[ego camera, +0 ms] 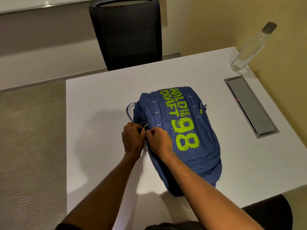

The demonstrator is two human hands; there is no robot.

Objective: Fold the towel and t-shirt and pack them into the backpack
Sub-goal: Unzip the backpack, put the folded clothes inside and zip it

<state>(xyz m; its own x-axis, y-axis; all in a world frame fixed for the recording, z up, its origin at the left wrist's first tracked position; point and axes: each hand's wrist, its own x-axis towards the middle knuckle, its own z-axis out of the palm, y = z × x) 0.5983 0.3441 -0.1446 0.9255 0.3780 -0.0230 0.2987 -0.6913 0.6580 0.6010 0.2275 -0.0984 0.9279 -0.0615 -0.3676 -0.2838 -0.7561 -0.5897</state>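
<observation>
Backpack: my blue fabric backpack (191, 143) with lime-green "WILD CRAFT 98" lettering lies flat, printed face up, near the middle of the white rectangular table (99, 105). Its carry loop (130, 110) points left.

Left hand: my left hand (132, 140) sits at the backpack's left edge, fingers curled onto the fabric beside the zip line. A small lime-green zipper pull (146, 125) shows just above the knuckles.

Right hand: my right hand (160, 141) rests on the backpack, almost touching the left hand. Its fingertips pinch at the same zip line; I cannot tell exactly which part they grasp.

Surroundings: a black mesh office chair (126, 35) stands at the far edge. A clear glass bottle with a grey cap (249, 47) stands at the far right corner, near a grey metal cable hatch (249, 107).
</observation>
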